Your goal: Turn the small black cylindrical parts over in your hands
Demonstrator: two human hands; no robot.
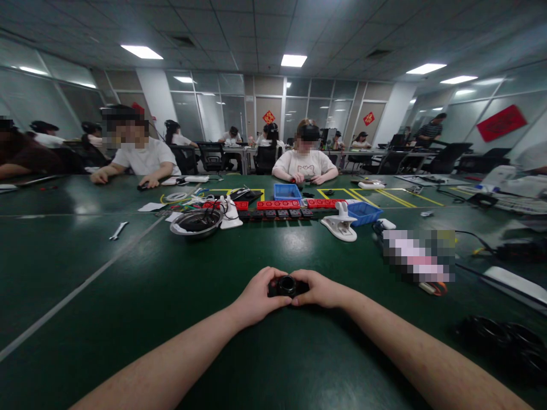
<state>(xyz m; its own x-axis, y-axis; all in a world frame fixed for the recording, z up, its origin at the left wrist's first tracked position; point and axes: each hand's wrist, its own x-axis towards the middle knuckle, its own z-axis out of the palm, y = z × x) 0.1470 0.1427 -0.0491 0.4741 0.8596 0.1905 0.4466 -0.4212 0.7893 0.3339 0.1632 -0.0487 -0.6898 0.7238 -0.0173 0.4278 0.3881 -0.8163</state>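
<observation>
Between my two hands is a black part with a round, ring-like opening (pixel 286 285), held just above or on the green table; its exact kind cannot be made out. My left hand (pixel 261 296) is closed on its left side, thumb at the front and fingers behind. On the opposite side my right hand (pixel 318 289) grips it the same way. The fingertips of both hands nearly meet around the opening. My hands cover much of the part's sides.
Black round parts (pixel 508 341) lie at the lower right. Farther off are a metal bowl (pixel 177 229), red strips (pixel 278 204), white clip stands (pixel 342 223), a blue bin (pixel 364 213) and a wrench (pixel 118 230). Co-workers sit across the green table (pixel 192 353).
</observation>
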